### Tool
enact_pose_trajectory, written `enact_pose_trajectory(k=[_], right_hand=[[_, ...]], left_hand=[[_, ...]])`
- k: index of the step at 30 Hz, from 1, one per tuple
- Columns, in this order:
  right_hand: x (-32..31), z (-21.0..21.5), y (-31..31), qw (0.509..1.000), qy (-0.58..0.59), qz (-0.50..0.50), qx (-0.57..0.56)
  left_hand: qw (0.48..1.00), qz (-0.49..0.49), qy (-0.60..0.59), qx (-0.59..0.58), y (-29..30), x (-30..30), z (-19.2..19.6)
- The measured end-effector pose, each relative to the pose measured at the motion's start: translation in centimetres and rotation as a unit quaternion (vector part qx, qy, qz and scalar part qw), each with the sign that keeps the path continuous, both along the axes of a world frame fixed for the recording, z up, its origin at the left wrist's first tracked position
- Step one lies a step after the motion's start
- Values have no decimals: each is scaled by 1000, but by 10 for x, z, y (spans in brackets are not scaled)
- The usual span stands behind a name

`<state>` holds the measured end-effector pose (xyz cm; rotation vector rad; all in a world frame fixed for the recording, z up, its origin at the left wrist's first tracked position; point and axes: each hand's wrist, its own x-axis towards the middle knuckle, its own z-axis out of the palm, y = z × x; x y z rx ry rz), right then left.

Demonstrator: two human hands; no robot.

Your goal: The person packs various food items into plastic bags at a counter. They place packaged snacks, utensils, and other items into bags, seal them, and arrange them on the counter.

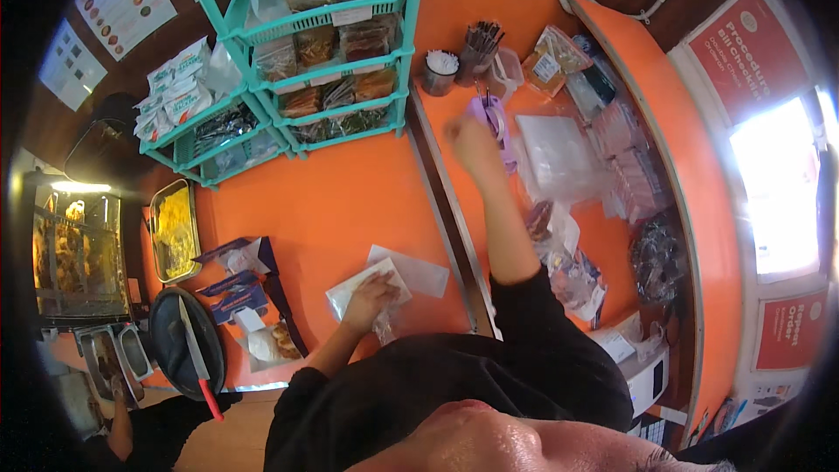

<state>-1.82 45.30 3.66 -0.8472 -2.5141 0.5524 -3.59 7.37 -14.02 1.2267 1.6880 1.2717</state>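
Observation:
My left hand lies with its fingers stretched over a white wrapped packet on the orange counter. Clear plastic trails from the packet's near side. A flat, pale sheet sits partly under it. My right arm is stretched forward, and my right hand is beside a purple tape dispenser, at its left. Blur hides the fingers of that hand, so whether they grip anything does not show.
Teal racks with bagged goods rise at the far left. A knife rests across a dark round board. Open boxes stand left of the packet. Clear bags lie on the right counter. Another person's hand is at lower left.

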Motion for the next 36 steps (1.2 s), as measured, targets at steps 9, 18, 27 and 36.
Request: enact_pose_trajectory(k=[9,18,27,36], right_hand=[[-124,-25,178,981,-119,-145,57],[-135,-4,167,975,-202,-89,19],[-122,-19,194,974,-174,-85,115],[-65,51,118,980,39,-104,163]], left_hand=[[947,-92,306,44,-1,-12,-37],[961,-7,276,-33,-8,-6,2],[981,157,110,37,-20,33,31],[973,140,-116,142,-18,22,-40]])
